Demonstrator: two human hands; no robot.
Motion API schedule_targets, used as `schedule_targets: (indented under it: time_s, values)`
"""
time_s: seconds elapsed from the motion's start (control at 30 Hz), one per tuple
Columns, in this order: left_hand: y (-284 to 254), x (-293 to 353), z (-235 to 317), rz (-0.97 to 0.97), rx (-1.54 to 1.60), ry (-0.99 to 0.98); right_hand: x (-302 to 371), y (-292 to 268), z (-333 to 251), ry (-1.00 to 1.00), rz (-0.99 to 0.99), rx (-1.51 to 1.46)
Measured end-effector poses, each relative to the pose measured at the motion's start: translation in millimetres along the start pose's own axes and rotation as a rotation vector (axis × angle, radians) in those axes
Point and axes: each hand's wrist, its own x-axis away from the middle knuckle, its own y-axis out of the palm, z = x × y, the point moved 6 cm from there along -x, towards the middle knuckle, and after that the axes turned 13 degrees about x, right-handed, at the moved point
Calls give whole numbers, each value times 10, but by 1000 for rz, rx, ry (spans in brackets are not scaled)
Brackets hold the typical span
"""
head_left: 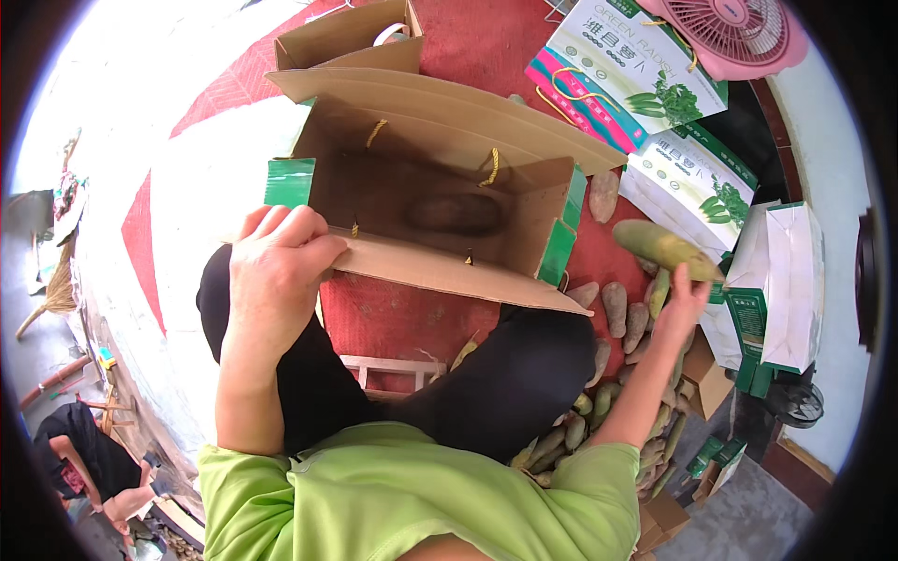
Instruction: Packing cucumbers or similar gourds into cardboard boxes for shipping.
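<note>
An open cardboard box [374, 201] stands in front of me, with green outer corners and yellow cord loops on its inner walls. My left hand [281, 252] is closed on the left end of its near flap [449, 277]. At the bottom of the box lies one dark, elongated vegetable [456, 214]; its kind is hard to make out in the shade. To the right of the box, my right hand [686, 301] grips the lower end of a large green radish [659, 245], held above the other vegetables on the floor.
A pile of radishes [572, 432] lies by my right knee, with several brownish roots [615, 309] beside the box. Printed cartons [687, 178] and a pink fan [739, 33] are at the far right. Another open carton [346, 47] stands behind the box. A person [79, 449] sits at the left.
</note>
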Motion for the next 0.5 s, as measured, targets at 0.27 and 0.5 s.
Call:
schedule_targets:
  time_s: [0.27, 0.5]
  values:
    - [19, 29, -44, -11, -31, 50, 361, 609, -2275, -502, -407, -150]
    - [27, 108, -116, 6, -25, 37, 1125, 2580, -2135, -605, -1055, 241]
